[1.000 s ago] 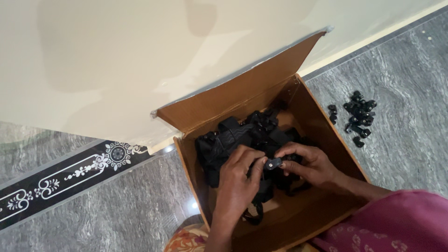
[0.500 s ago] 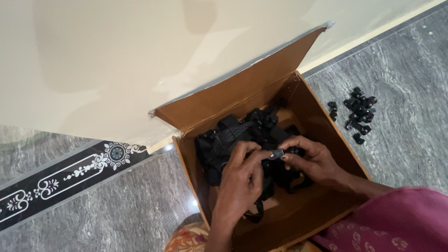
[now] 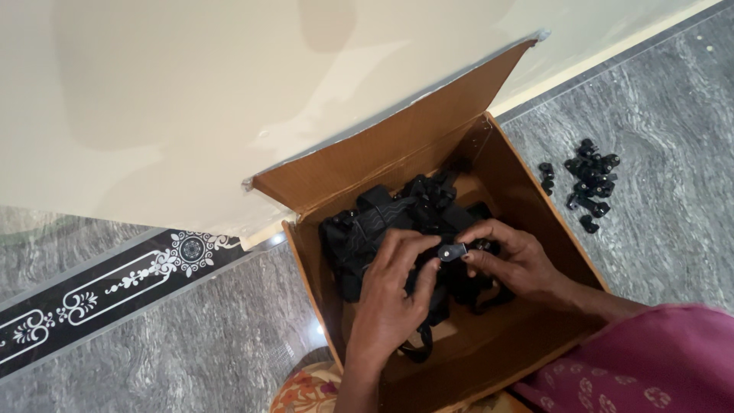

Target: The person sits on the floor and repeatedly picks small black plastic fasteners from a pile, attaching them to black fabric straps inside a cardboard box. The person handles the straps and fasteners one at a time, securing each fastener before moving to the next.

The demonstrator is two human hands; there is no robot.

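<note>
Left of cardboard box (image 3: 527, 229): grey stone floor (image 3: 191, 344), black border strip with white scrollwork (image 3: 115, 283).

Over box middle: my left hand (image 3: 394, 294), fingers curled, resting on heap of black straps (image 3: 382, 226), fingertips closing on small grey metal clip (image 3: 453, 252).

Just right of clip: my right hand (image 3: 516, 264) pinching same clip, thumb and forefinger narrow.

Step, as I judge: working clip on strap, both hands sharing it. Next move calls for steady pinch, fine finger work, strap kept untangled.

Right of box, well apart: pile of small black plastic pieces (image 3: 587, 180) on floor.
</note>
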